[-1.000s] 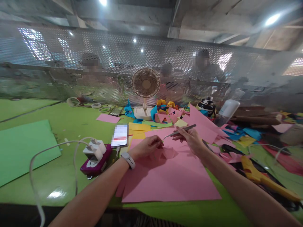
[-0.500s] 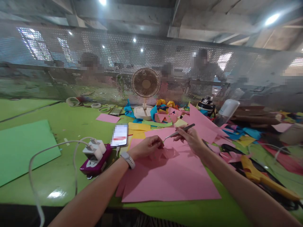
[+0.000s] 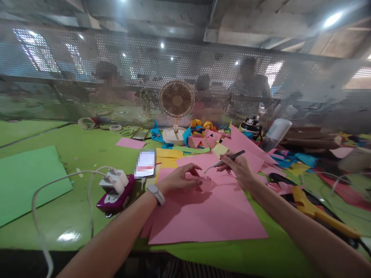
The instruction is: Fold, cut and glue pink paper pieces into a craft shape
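My right hand (image 3: 236,168) grips a pair of grey tweezers (image 3: 238,154), its bent tip pointing left above the pink sheets. At that tip there is a tiny greenish speck, too small to name. My left hand (image 3: 184,179), with a white watch (image 3: 156,194) on the wrist, rests over the paper, thumb and index finger apart. Just by its fingertips lies a small pink paper piece (image 3: 206,186), hard to tell from the large pink sheet (image 3: 208,224) under it. The tweezers' tip is apart from my left fingers.
Left of my arm are a phone (image 3: 145,164) and a purple power strip (image 3: 111,203) with chargers and cables. A fan (image 3: 176,99) stands behind scraps of coloured paper. To the right lie a yellow glue gun (image 3: 307,208) and dark scissors handles (image 3: 278,177). Green card (image 3: 29,185) lies far left.
My left thumb and index finger were together at the small pink piece and are now spread. The tweezers have drawn slightly to the right, away from the left fingertips. The view shifted a little.
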### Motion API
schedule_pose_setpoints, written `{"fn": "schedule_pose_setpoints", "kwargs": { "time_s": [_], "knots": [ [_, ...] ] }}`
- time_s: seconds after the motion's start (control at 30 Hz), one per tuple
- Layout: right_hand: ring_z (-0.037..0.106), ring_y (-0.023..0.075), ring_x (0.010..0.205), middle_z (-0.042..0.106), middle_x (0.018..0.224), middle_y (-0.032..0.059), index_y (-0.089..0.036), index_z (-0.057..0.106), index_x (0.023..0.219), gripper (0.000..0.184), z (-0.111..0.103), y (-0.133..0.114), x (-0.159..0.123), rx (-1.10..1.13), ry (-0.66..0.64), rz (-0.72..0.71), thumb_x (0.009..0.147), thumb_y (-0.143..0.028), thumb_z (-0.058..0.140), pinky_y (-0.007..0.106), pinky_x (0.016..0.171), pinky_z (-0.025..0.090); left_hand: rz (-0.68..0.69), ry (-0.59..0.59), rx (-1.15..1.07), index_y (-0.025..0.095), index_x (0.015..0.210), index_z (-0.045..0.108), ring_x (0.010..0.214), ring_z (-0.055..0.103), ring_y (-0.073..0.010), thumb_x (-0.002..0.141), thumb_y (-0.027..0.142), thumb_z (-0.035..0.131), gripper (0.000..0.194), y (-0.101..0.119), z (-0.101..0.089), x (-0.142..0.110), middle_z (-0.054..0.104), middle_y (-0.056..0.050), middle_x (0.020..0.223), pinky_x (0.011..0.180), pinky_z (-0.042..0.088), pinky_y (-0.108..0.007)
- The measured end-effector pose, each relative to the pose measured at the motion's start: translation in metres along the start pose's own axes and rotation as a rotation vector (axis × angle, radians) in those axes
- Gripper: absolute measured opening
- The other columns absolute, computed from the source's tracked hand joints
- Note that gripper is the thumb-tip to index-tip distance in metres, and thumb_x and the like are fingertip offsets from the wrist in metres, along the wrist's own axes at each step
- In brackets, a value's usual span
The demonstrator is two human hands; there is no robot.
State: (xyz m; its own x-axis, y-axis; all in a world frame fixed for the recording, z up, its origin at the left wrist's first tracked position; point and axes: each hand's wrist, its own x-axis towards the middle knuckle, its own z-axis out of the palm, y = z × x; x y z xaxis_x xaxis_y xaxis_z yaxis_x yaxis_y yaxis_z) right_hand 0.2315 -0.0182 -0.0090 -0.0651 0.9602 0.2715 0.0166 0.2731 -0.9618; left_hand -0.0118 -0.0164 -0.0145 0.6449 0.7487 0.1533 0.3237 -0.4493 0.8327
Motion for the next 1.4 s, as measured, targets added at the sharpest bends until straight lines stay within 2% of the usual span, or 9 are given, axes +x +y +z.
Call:
{"fn": "schedule_pose_setpoints", "kwargs": {
  "time_s": [0.13, 0.3, 0.53, 0.73, 1.1, 1.4],
  "knots": [
    [0.067, 0.0169, 0.053, 0.07, 0.064, 0.0065, -0.016, 0.052, 0.083, 0.032, -0.007, 0.007, -0.016, -0.021, 0.04, 0.033, 0.077, -0.045, 0.063, 0.018, 0.038, 0.035, -0.02, -0.078, -0.022, 0.019, 0.117, 0.053, 0.091, 0.059, -0.0201, 0.074, 0.037, 0.064, 0.048, -0.002, 0.01, 0.002, 0.061, -0.008, 0.102, 0.079, 0.046, -0.031],
    [0.067, 0.019, 0.053, 0.069, 0.062, 0.0063, -0.016, 0.052, 0.083, 0.035, 0.001, 0.01, -0.026, -0.031, -0.009, 0.041, 0.075, -0.048, 0.064, 0.02, 0.037, 0.035, -0.08, -0.129, -0.135, 0.016, 0.112, 0.053, 0.084, 0.06, -0.0177, 0.078, 0.03, 0.059, 0.037, 0.001, 0.017, 0.006, 0.063, -0.008, 0.093, 0.076, 0.047, -0.03],
    [0.067, 0.0183, 0.053, 0.068, 0.058, 0.0044, -0.015, 0.054, 0.085, 0.033, 0.002, 0.003, -0.025, -0.069, -0.048, 0.019, 0.077, -0.046, 0.062, 0.02, 0.038, 0.036, -0.018, -0.145, -0.148, 0.016, 0.113, 0.054, 0.078, 0.058, -0.0151, 0.081, 0.028, 0.058, 0.035, 0.003, 0.012, 0.008, 0.061, -0.005, 0.086, 0.074, 0.047, -0.03],
    [0.066, 0.0168, 0.051, 0.068, 0.059, 0.005, -0.015, 0.054, 0.085, 0.032, 0.001, -0.001, -0.027, -0.097, -0.072, 0.014, 0.079, -0.046, 0.061, 0.02, 0.039, 0.037, 0.033, -0.214, -0.136, 0.016, 0.116, 0.053, 0.071, 0.057, -0.0128, 0.081, 0.025, 0.058, 0.036, 0.009, 0.007, 0.007, 0.062, -0.004, 0.079, 0.068, 0.045, -0.026],
    [0.065, 0.0163, 0.05, 0.068, 0.06, 0.005, -0.016, 0.053, 0.083, 0.032, 0.001, -0.001, -0.027, -0.089, -0.088, 0.01, 0.078, -0.045, 0.062, 0.02, 0.039, 0.037, 0.05, -0.263, -0.107, 0.016, 0.12, 0.051, 0.072, 0.058, -0.0135, 0.083, 0.029, 0.057, 0.04, 0.007, 0.007, 0.008, 0.064, -0.007, 0.086, 0.062, 0.044, -0.024],
    [0.065, 0.0171, 0.051, 0.068, 0.058, 0.0047, -0.016, 0.055, 0.083, 0.031, 0.003, -0.002, -0.029, -0.122, -0.065, -0.003, 0.078, -0.046, 0.061, 0.021, 0.039, 0.037, 0.046, -0.251, -0.116, 0.018, 0.12, 0.051, 0.075, 0.059, -0.0143, 0.083, 0.029, 0.057, 0.038, 0.008, 0.007, 0.008, 0.065, -0.006, 0.086, 0.067, 0.045, -0.026]
  ]
}}
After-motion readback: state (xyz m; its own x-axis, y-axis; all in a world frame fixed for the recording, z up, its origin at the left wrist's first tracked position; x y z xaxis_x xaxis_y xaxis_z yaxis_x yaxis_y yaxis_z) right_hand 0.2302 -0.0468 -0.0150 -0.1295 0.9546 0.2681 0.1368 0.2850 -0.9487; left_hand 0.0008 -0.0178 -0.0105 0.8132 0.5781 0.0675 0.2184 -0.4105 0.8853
